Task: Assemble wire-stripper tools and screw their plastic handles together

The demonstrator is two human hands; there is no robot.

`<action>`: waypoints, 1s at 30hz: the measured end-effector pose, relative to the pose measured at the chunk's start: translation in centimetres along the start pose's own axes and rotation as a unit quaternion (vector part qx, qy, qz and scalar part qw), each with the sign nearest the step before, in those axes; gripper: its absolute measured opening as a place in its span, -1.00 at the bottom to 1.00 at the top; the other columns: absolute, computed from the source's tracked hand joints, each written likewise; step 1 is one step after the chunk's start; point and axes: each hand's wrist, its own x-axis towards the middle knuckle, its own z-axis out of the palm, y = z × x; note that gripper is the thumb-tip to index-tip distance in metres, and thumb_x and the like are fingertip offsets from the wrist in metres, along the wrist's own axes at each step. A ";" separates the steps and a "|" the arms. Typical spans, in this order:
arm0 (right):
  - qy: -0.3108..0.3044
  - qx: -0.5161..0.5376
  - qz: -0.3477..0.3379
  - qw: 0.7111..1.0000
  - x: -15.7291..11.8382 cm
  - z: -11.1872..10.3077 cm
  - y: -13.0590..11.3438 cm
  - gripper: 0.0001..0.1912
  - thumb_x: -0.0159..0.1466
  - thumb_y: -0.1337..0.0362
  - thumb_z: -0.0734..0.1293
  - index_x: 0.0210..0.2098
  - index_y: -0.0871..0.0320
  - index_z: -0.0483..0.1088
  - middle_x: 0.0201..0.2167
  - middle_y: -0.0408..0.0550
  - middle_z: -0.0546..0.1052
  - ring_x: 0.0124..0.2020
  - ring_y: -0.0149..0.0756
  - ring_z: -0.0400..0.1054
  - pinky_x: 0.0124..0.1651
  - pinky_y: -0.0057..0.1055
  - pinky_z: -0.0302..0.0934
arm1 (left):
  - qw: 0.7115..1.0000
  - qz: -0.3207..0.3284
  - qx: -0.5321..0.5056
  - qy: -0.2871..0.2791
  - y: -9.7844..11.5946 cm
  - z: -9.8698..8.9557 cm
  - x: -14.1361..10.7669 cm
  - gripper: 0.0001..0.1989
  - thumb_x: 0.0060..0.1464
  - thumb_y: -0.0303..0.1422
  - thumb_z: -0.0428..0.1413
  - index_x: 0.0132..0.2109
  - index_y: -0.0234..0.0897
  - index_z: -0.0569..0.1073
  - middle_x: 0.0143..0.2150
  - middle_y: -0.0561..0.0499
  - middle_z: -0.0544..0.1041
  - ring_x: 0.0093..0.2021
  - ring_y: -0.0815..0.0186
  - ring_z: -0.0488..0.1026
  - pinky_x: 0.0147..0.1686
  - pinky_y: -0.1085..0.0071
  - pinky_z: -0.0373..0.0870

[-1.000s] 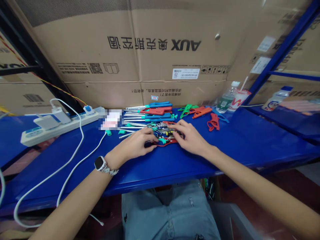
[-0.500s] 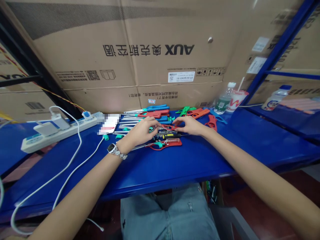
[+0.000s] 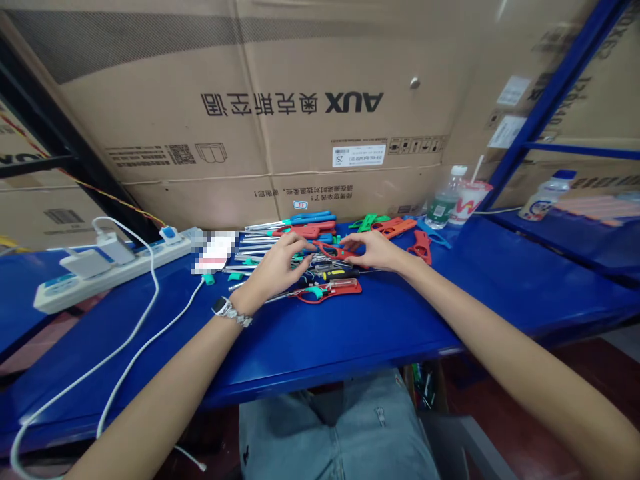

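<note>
My right hand [image 3: 375,252] pinches a red lighter handle shell [image 3: 333,252] above the cluster of parts. Just left of it, my left hand [image 3: 283,263] has its thumb and index finger apart, with nothing visible between them; its other fingers are partly hidden. Below the hands lie a black and yellow screwdriver [image 3: 340,273] and another red lighter handle [image 3: 345,287] with a green trigger and a clear fuel tank. Behind my left hand, several long-nosed lighters with blue handles [image 3: 313,217] and red handles [image 3: 305,231] lie side by side, metal tubes pointing left.
Orange handle shells [image 3: 397,227], green ones [image 3: 370,221] and a red one [image 3: 423,247] lie to the right. A water bottle [image 3: 443,203] and a cup with a straw [image 3: 470,200] stand behind. On the left are a power strip [image 3: 120,267] and white cables [image 3: 155,327].
The thumb and index finger of my left hand have parted. The red handle shell in my right hand has tilted and risen slightly.
</note>
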 end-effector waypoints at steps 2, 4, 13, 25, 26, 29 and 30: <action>0.014 -0.017 -0.026 0.999 -0.1 -0.1 -0.2 -0.58 0.19 0.46 0.45 0.05 0.22 0.55 -0.12 0.07 0.67 -0.10 -0.19 0.57 0.04 -0.24 0.41 | 1.000 0.017 0.017 0.004 0.1 0.0 0.8 -0.79 0.33 -0.36 0.06 0.04 -0.29 0.49 0.01 -0.16 0.47 0.07 0.08 0.44 0.10 0.04 0.42; 0.037 -0.033 -0.053 0.997 -0.2 -0.3 -0.9 -0.58 0.18 0.46 0.43 0.05 0.21 0.55 -0.08 0.08 0.67 -0.06 -0.17 0.57 0.06 -0.22 0.39 | 0.999 0.029 0.022 0.012 0.4 -0.4 1.4 -0.76 0.31 -0.36 0.09 0.08 -0.31 0.47 0.07 -0.19 0.45 0.11 0.06 0.43 0.14 0.04 0.40; -0.026 -0.062 -0.172 0.983 -3.7 0.6 -6.2 -0.74 0.34 0.29 0.43 0.02 0.10 0.54 -0.03 0.01 0.66 0.00 -0.18 0.53 0.12 -0.14 0.22 | 0.998 -0.006 -0.040 -0.049 2.7 -2.6 -3.7 -0.63 0.25 -0.13 0.24 0.10 -0.19 0.48 0.00 -0.10 0.56 0.01 0.10 0.51 0.06 0.06 0.45; 0.030 -0.033 -0.167 0.985 -4.1 1.7 -5.6 -0.78 0.35 0.25 0.42 -0.02 0.06 0.57 -0.05 -0.01 0.67 -0.04 -0.16 0.55 0.06 -0.14 0.33 | 0.999 -0.037 0.010 -0.034 2.6 -1.8 -5.7 -0.52 0.22 -0.07 0.25 0.15 -0.19 0.41 0.10 -0.13 0.47 0.10 0.05 0.46 0.12 0.03 0.43; 0.053 -0.021 -0.151 0.987 -4.2 1.4 -5.3 -0.78 0.34 0.24 0.43 -0.02 0.05 0.58 -0.06 -0.01 0.67 -0.06 -0.16 0.56 0.04 -0.15 0.35 | 0.999 -0.036 0.018 -0.012 2.9 -1.7 -5.5 -0.52 0.22 -0.07 0.24 0.15 -0.21 0.39 0.10 -0.14 0.46 0.11 0.04 0.45 0.12 0.03 0.43; 0.087 0.009 -0.108 0.990 -4.6 1.0 -4.3 -0.77 0.31 0.24 0.44 -0.04 0.05 0.60 -0.09 -0.03 0.68 -0.10 -0.16 0.57 0.00 -0.17 0.40 | 0.995 -0.029 0.043 0.081 4.0 -1.3 -4.7 -0.52 0.22 -0.11 0.24 0.13 -0.30 0.36 0.10 -0.22 0.42 0.14 0.01 0.41 0.10 0.07 0.43; 0.088 0.015 -0.100 0.991 -4.7 1.0 -4.1 -0.77 0.30 0.24 0.44 -0.04 0.05 0.60 -0.09 -0.04 0.68 -0.10 -0.16 0.57 0.00 -0.17 0.41 | 0.993 -0.025 0.049 0.103 4.3 -1.1 -4.4 -0.55 0.22 -0.14 0.24 0.10 -0.32 0.37 0.08 -0.22 0.42 0.12 0.01 0.41 0.08 0.09 0.44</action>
